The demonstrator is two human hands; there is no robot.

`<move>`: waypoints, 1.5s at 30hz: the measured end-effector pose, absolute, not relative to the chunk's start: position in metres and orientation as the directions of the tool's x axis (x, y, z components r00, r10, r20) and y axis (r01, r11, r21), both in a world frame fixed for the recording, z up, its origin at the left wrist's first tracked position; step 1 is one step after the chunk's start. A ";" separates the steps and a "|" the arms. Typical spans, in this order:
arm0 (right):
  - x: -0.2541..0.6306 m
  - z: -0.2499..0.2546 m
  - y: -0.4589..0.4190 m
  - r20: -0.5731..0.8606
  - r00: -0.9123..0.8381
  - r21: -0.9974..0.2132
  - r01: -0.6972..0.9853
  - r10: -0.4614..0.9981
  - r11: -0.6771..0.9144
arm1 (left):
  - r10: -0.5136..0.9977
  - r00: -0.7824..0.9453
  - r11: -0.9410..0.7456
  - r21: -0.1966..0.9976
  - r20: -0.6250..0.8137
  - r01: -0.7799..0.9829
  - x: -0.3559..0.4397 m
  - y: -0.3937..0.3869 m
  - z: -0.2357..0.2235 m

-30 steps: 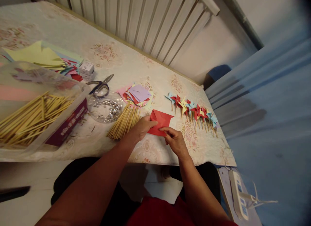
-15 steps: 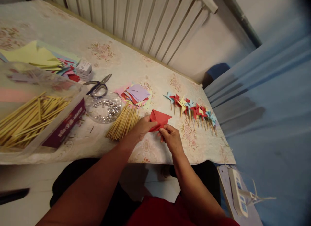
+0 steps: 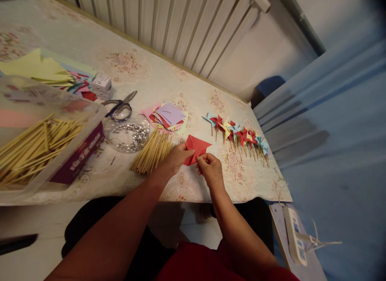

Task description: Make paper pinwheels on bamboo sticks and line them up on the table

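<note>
A piece of red paper with cut, partly folded corners is held above the near part of the table. My left hand is closed on its left side, thumb on top. At the lower edge of the paper, my right hand pinches with thumb and forefinger; whether a pin is in that pinch cannot be made out. Just left of my left hand lies a bundle of thin wooden sticks. Beyond the hands is a pile of coloured paper pieces. Finished paper pinwheels on sticks lie to the right.
A clear round dish holds small shiny metal pieces. Scissors lie behind it, near small white boxes. A clear plastic bin with sticks stands at left. A power strip sits beyond the table's right end.
The red paper has turned slightly and shifted a little left in the hands. My right hand has moved slightly up and left along its lower edge. The view has shifted slightly.
</note>
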State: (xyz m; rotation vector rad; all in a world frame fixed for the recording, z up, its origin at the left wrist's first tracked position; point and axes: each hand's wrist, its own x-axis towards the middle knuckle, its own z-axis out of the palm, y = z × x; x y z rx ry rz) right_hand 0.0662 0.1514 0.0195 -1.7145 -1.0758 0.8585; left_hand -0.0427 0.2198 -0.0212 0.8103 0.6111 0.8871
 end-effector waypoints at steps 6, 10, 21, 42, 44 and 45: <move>0.064 0.022 0.151 -0.044 0.390 -0.908 0.369 0.920 -0.200 | 0.837 0.517 0.431 0.798 -0.179 -0.421 -0.043 0.219 -0.022; 0.063 0.024 0.150 -0.027 0.417 -0.886 0.411 0.909 -0.215 | 0.834 0.516 0.441 0.799 -0.195 -0.410 -0.043 0.219 -0.021; 0.064 0.021 0.151 0.011 0.451 -0.871 0.442 0.892 -0.213 | 0.830 0.523 0.417 0.838 -0.193 -0.352 -0.044 0.218 -0.019; 0.065 0.020 0.152 0.010 0.465 -0.860 0.456 0.885 -0.230 | 0.849 0.503 0.354 0.880 -0.161 -0.316 -0.043 0.216 -0.016; 0.066 0.019 0.152 0.016 0.459 -0.856 0.465 0.888 -0.224 | 0.851 0.500 0.354 0.879 -0.161 -0.319 -0.043 0.216 -0.016; 0.066 0.019 0.152 0.019 0.458 -0.855 0.469 0.889 -0.223 | 0.852 0.499 0.351 0.880 -0.158 -0.320 -0.043 0.216 -0.016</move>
